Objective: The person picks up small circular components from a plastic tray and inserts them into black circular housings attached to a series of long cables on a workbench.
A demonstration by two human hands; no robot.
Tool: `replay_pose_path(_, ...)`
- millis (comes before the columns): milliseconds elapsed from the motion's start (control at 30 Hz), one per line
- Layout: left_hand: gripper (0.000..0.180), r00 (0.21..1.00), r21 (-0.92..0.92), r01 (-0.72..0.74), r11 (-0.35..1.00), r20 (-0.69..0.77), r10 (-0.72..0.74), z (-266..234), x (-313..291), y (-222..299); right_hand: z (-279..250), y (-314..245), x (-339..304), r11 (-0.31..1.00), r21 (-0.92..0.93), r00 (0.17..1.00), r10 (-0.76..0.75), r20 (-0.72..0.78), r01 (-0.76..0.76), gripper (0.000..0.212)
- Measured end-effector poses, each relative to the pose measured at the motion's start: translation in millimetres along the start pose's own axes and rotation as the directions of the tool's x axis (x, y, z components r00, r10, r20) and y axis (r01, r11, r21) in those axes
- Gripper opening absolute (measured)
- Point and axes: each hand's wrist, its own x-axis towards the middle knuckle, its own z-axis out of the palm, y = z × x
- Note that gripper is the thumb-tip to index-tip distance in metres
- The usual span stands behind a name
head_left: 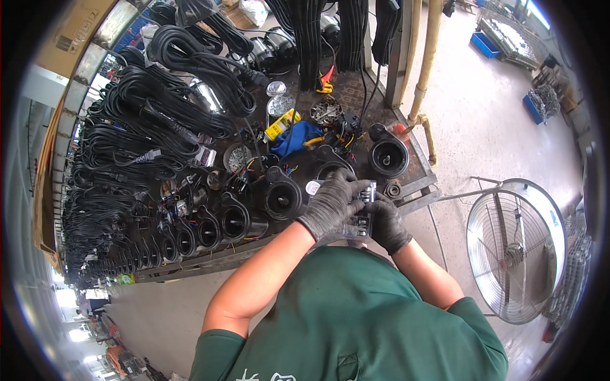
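Both my hands wear dark grey gloves and meet at the near edge of the workbench. My left hand (333,204) reaches over a clear, boxy piece with shiny metal bits (365,222), its fingers bent onto the top. From the other side my right hand (389,223) grips the same piece, fingers closed along its right edge. What exactly the piece is I cannot make out, as the gloves cover much of it. Just beyond my left hand sits a black round motor housing (332,170), partly hidden. Another black housing (389,159) stands to the right, and one more (283,199) to the left.
A long row of black housings (208,232) runs left along the bench edge. Coiled black cables (197,60) hang and lie behind. A bowl of screws (326,110), a blue cloth (297,138) and a yellow box (282,124) lie mid-bench. A large floor fan (516,251) stands right.
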Motion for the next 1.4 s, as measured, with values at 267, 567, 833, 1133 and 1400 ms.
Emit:
replay_pose_path(267,0.051,0.998,0.120,0.021,0.993,0.058,-0.028,-8,11,13,-5,-2,-6,0.997,-0.039,0.997,0.070,0.031,-0.069,0.058)
replay_pose_path(567,0.037,0.984,0.145,-0.073,0.987,-0.151,0.095,1,13,14,1,-3,3,0.995,-0.098,1.000,0.002,0.007,-0.001,0.061)
replay_pose_path(833,0.022,0.931,-0.379,0.135,0.915,-0.269,-0.248,-38,0,-53,-25,-31,-17,0.988,-0.114,0.991,-0.113,-0.077,0.104,0.070)
replay_pose_path(1133,0.029,0.961,-0.139,0.203,0.969,-0.162,-0.225,26,1,-108,-62,-62,-44,0.975,0.060,0.970,-0.203,-0.135,0.212,0.059)
replay_pose_path(1400,0.035,0.977,0.191,0.214,0.958,-0.069,-0.204,23,19,-92,-80,-62,-55,0.971,0.047,0.951,-0.218,-0.220,0.233,0.056)
